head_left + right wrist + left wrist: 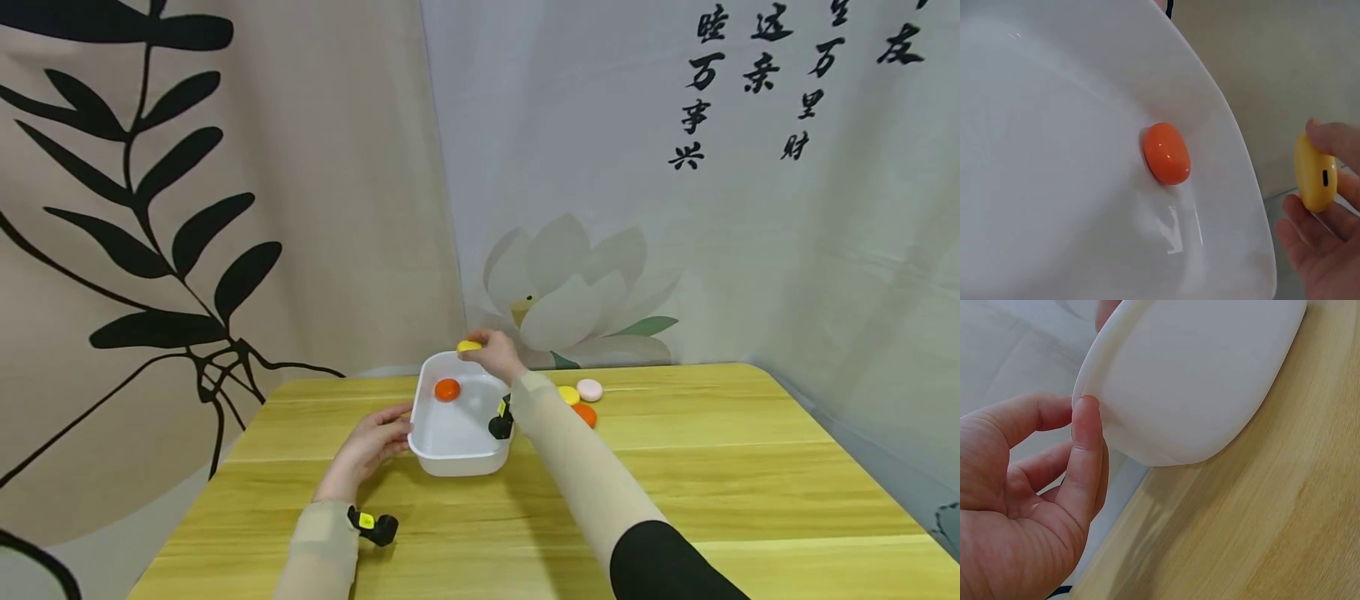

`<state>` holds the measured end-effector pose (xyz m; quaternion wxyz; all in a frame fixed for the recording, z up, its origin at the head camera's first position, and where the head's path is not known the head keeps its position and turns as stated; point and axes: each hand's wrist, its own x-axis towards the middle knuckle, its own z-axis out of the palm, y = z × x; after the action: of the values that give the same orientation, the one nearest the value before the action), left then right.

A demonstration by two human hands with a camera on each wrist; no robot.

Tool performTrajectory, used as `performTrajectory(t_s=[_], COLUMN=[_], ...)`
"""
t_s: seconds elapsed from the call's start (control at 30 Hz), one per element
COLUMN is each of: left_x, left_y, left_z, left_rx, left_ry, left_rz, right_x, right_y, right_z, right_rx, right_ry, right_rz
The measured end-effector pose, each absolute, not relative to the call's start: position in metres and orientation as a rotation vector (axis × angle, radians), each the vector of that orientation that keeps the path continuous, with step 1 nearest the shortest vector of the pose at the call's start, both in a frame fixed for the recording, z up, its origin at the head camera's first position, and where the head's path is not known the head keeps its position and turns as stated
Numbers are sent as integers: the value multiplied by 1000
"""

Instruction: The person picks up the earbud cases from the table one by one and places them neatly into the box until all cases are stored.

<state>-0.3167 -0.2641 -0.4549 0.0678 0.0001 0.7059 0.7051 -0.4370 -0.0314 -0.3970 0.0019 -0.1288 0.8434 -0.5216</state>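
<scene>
A white plastic tub (461, 465) stands near the far edge of the table. My left hand (369, 448) holds its left side, with the fingertips (1087, 412) right at the rim in the left wrist view. Above the tub's far end, my right hand (497, 354) pinches a small yellow rounded case (1315, 175) with a dark slot on its end. Inside the tub lies an orange rounded piece (1166, 154) of similar shape, by the far wall. The right wrist view has the yellow case just outside the tub's rim.
Right of the tub, partly behind the right forearm, lie another yellow piece (569, 395), a pale pink piece (590, 389) and an orange piece (586, 414). The wooden table (720, 467) ends at a printed curtain (360, 208) behind.
</scene>
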Motion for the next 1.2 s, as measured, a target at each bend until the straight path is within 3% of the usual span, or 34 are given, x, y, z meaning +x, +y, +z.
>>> performTrajectory(t_s=[1.2], left_x=[-317], left_y=[-264], left_z=[-455], left_rx=[-31], left_ry=[2141], left_rz=[2122], right_x=[-440], right_y=[-53], right_z=[-427], right_rx=[-230], right_ry=[2760], right_rz=[-1423])
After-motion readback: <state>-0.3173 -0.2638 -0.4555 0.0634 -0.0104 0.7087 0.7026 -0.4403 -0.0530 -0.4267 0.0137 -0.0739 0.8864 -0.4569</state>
